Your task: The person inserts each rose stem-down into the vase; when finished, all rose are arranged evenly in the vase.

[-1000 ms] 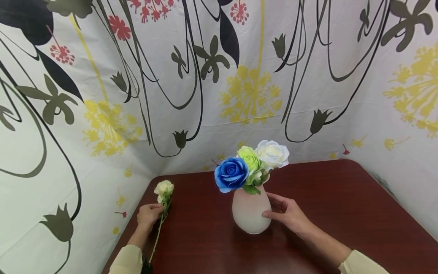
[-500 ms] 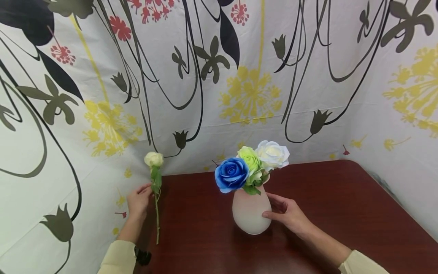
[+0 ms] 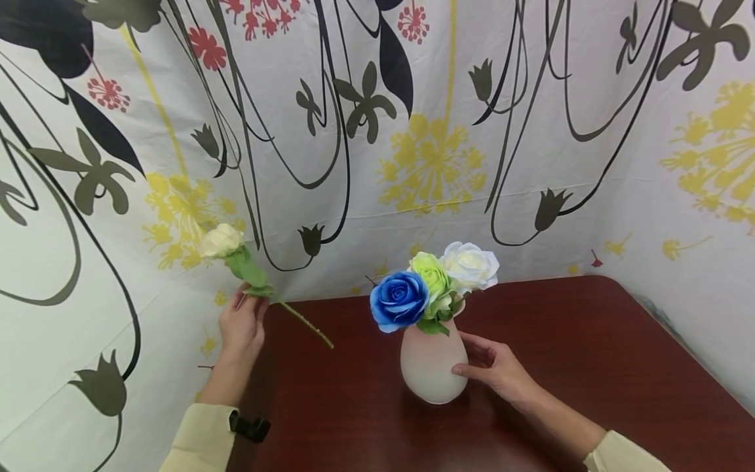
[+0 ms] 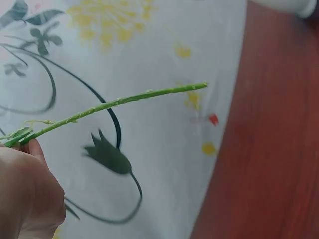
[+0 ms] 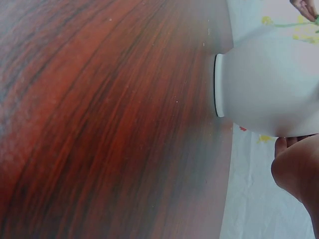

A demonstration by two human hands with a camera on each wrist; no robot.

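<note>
— What did we have in the head view?

— Our left hand (image 3: 242, 328) pinched a cream rose (image 3: 221, 240) just under its leaves, off the table (image 3: 590, 367). The bloom leaned up and to the left against the printed cloth (image 3: 430, 131), and the bare stem (image 3: 303, 322) slanted down to the right, its tip in the air short of the vase (image 3: 432, 367). Our right hand (image 3: 495, 367) rested against the vase's right side, fingers loosely bent around its belly. In the vase stood a blue rose (image 3: 399, 300), a green rose (image 3: 429, 273) and a white rose (image 3: 470, 265). So the cream rose sat well left of the vase, with our hands on either side.

— And from the left wrist?

— We saw the stem (image 4: 119, 103) running out from our left hand (image 4: 27, 194) at the lower left corner, fingers closed on its leafy end. The cut tip hung over the cloth (image 4: 149, 164), near the table (image 4: 269, 149) edge.

— The right wrist?

— Mostly table (image 5: 99, 124) there. The vase (image 5: 264, 89) stood on it, base plainly showing, and part of our right hand (image 5: 296, 172) touched the vase's side. We could not make out the fingers fully in that view.
</note>
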